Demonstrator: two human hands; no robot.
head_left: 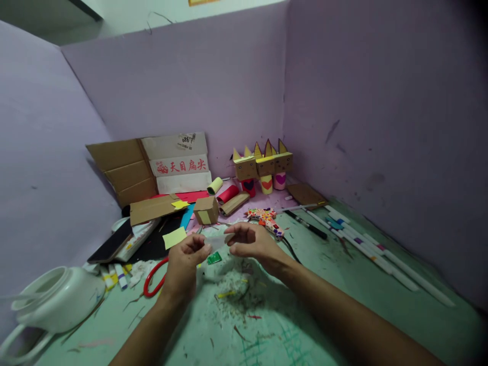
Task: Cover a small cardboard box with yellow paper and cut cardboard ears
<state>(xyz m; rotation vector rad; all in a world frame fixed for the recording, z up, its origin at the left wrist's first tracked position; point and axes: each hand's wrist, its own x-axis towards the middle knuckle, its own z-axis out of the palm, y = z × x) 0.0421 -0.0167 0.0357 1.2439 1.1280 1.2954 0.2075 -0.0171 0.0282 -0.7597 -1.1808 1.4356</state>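
Observation:
Between my two hands a small, thin whitish piece is stretched a little above the table; whether it is paper or tape I cannot make out. My left hand pinches its left end between thumb and fingers. At the other end, the thumb and curled fingers of my right hand close on it. Just below the piece lies a small green scrap. Red scissor-like handles show partly behind my left wrist. A colourfully patterned glue gun with a black cord rests beyond my right hand.
A cardboard box, a yellow sticky note and a red tube lie ahead. Three cardboard figures stand by the back wall. Markers and a white pot are at left, white sticks at right.

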